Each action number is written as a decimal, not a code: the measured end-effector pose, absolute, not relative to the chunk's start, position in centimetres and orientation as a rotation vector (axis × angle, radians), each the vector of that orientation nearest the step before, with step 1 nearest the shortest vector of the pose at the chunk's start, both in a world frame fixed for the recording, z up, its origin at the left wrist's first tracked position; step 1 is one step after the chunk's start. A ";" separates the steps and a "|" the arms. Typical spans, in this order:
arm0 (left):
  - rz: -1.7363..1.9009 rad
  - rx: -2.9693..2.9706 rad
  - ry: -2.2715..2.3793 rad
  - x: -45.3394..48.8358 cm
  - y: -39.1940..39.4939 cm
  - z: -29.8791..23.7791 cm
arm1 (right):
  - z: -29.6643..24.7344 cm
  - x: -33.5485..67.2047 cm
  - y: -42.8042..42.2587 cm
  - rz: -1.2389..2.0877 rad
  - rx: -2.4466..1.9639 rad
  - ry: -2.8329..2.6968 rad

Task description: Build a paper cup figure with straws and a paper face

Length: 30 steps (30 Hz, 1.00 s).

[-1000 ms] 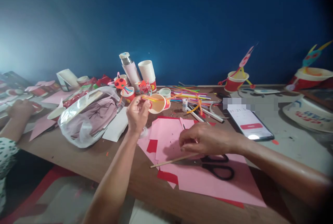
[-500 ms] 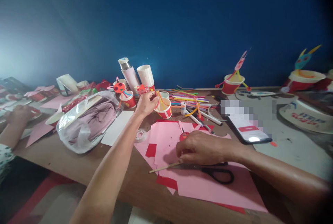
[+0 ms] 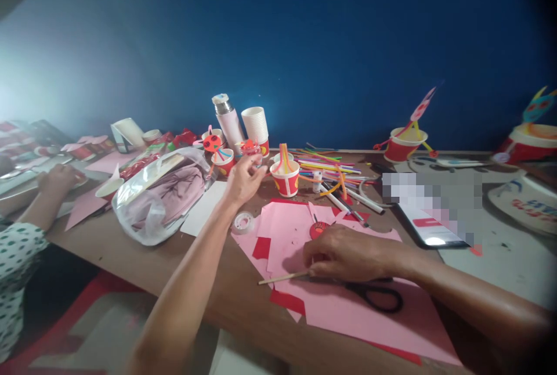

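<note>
My left hand (image 3: 248, 179) is beside a red-and-white paper cup (image 3: 285, 184). Its fingers are apart, with a gap between them and the cup. Orange and yellow pipe cleaners (image 3: 285, 157) stand up in that cup. Behind my left fingers is a red paper face (image 3: 249, 145), partly hidden. My right hand (image 3: 343, 252) is curled low over pink paper (image 3: 352, 317), closed on a thin wooden stick (image 3: 281, 278) that points left. Under that hand lie scissors with black handles (image 3: 380, 298). A round red paper piece with drawn lines (image 3: 319, 229) shows just beyond my knuckles.
Pipe cleaners (image 3: 322, 163) lie in a pile at the back, near a stack of cups (image 3: 255, 125) and a flask (image 3: 229, 122). A tape roll (image 3: 242, 222), a clear plastic bag (image 3: 152, 212) and a phone (image 3: 429, 227) surround the paper. Another person's hand (image 3: 58, 183) is at far left.
My left hand has come away from the cup's rim and pipe cleaners, moving left. The pipe cleaners now stand more upright. My right hand stays over the paper. The view has shifted slightly left.
</note>
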<state>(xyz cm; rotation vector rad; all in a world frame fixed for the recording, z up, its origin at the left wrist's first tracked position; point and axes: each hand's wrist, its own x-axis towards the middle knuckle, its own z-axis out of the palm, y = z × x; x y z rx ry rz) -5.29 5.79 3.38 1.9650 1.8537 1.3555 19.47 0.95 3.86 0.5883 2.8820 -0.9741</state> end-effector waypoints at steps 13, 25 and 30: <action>1.214 1.576 2.177 -9.7 -4.0 -2.0 | 1.3 20.0 0.3 -0.568 0.518 2.927; 0.937 1.746 1.964 -8.3 -4.6 -1.6 | 2.0 19.4 0.9 -0.644 0.610 2.976; 1.271 1.315 1.366 -4.6 -5.8 -0.1 | 2.1 18.4 1.5 -1.436 0.919 2.985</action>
